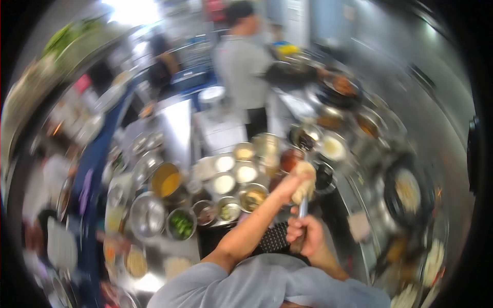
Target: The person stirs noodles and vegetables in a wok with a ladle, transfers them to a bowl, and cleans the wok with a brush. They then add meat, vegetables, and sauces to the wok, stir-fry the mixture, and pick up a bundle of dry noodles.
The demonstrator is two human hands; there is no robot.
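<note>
My left hand (292,187) is stretched out in front of me, closed on a crumpled pale cloth (305,174). The cloth wraps the far end of a metal utensil (303,207) with a shiny flat shaft. Closer to my body, my right hand (308,235) is closed round the handle of that utensil. Its head is hidden inside the cloth, and blur leaves its kind open. Just beyond the cloth stands a container of red sauce (291,158). A dark pot (324,177) sits to the right of the cloth.
Left of my hands are metal tubs, including white contents (224,183), chopped greens (181,224) and a yellow liquid (167,179). A wok (408,192) with pale food sits on the right-hand range. Ahead, a person in a grey shirt (241,69) stands near pans.
</note>
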